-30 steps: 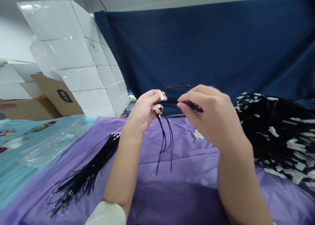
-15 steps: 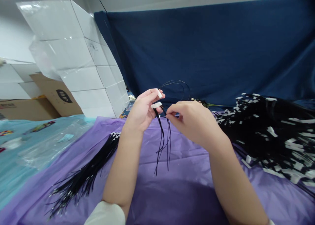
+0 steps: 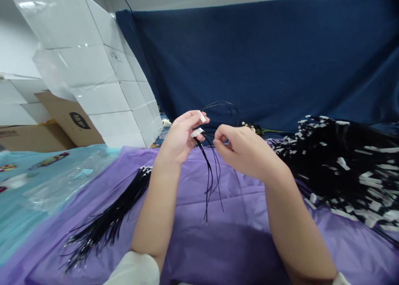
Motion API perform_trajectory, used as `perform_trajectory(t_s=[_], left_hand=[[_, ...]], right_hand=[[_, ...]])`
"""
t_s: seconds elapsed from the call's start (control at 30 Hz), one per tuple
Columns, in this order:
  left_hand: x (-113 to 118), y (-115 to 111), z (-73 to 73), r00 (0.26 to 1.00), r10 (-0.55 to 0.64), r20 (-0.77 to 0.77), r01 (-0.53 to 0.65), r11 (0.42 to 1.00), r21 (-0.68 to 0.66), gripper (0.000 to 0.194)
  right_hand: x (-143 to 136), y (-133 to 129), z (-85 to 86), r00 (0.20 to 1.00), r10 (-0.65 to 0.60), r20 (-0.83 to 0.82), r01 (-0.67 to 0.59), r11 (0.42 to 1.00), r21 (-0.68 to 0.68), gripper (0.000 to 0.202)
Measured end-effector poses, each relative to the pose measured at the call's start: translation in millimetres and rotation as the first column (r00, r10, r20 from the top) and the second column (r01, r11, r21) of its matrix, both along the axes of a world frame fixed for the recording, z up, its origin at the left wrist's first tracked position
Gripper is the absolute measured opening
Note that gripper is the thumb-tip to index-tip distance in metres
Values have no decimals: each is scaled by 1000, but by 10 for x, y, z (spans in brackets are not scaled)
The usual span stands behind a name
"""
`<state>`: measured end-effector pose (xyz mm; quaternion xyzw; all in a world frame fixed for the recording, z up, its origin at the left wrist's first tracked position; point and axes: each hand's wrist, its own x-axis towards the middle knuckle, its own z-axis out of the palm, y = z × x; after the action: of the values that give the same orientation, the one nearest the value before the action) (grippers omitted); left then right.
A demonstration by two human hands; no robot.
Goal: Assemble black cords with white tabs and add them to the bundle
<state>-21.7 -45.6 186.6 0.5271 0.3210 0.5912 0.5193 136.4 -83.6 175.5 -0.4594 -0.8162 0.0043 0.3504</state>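
Note:
Near the middle, my left hand (image 3: pixel 182 135) pinches black cords (image 3: pixel 209 168) that have white tags. One white tag (image 3: pixel 202 117) shows at the fingertips and another white tag (image 3: pixel 197 132) sits just below it. The cord ends hang down over the purple cloth, while a thin loop (image 3: pixel 226 104) arcs out to the right above the fingers. Just right of the cords is my right hand (image 3: pixel 237 146), its fingers curled in; whether something thin is between them is too small to tell.
A bundle of black cords (image 3: pixel 115 210) lies on the purple cloth (image 3: pixel 218 243) at the left. A large pile of tagged black cords (image 3: pixel 336 164) is on the right. White boxes (image 3: pixel 109 98) stand stacked back left, before a dark blue curtain (image 3: pixel 264 65).
My right hand has moved slightly right, away from the hanging cords. The cord ends have swung to the right. My left hand keeps its hold almost in place.

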Motion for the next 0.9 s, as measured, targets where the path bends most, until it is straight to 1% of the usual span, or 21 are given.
perform_trajectory(t_s=[0.07, 0.13, 0.2, 0.23, 0.3, 0.4, 0.5, 0.57, 0.6, 0.67, 0.73, 0.83, 0.87, 0.9], left_hand=[[-4, -2, 5, 1000, 8, -1, -8, 1000, 5, 15], [-12, -9, 13, 1000, 8, 8, -8, 1000, 10, 15], [-23, -15, 21, 1000, 4, 17, -5, 1000, 12, 15], [-29, -18, 24, 1000, 2, 19, -2, 1000, 11, 16], [-40, -20, 30, 1000, -3, 24, 3, 1000, 11, 16], [-45, -22, 37, 1000, 3, 12, -3, 1000, 5, 18], [-28, -24, 35, 1000, -4, -5, 4, 1000, -2, 18], [-9, -21, 29, 1000, -21, 1, 21, 1000, 2, 17], [1, -19, 24, 999, -33, 9, 33, 999, 9, 16], [16, -15, 17, 998, -58, 27, 57, 998, 26, 15], [25, -13, 13, 997, -70, 37, 69, 997, 36, 13], [28, -20, 15, 998, -64, 14, 63, 998, 28, 12], [27, -24, 15, 998, -62, 2, 62, 998, 26, 12], [26, -27, 15, 998, -62, -12, 63, 998, 28, 12]], right_hand=[[20, 21, -8, 997, 42, -71, -44, 999, -33, 12], [28, 46, -16, 980, 101, -173, -113, 991, -64, 12], [31, 63, -13, 938, 177, -299, -214, 972, -96, 13], [34, 67, -6, 905, 216, -368, -276, 953, -120, 14], [46, 67, 18, 812, 284, -510, -419, 892, -171, 17], [88, 75, 62, 645, 319, -695, -611, 761, -219, 21], [140, 129, 89, 505, 269, -820, -725, 648, -234, 23], [165, 188, 91, 432, 214, -876, -771, 591, -236, 22], [171, 219, 88, 399, 188, -898, -787, 573, -229, 21], [170, 280, 79, 336, 140, -931, -800, 564, -203, 21], [155, 335, 70, 282, 92, -955, -788, 591, -175, 20], [129, 412, 65, 202, 23, -979, -734, 665, -136, 19], [128, 437, 67, 155, 3, -988, -706, 700, -109, 18], [134, 462, 70, 91, -9, -996, -669, 740, -67, 17]])
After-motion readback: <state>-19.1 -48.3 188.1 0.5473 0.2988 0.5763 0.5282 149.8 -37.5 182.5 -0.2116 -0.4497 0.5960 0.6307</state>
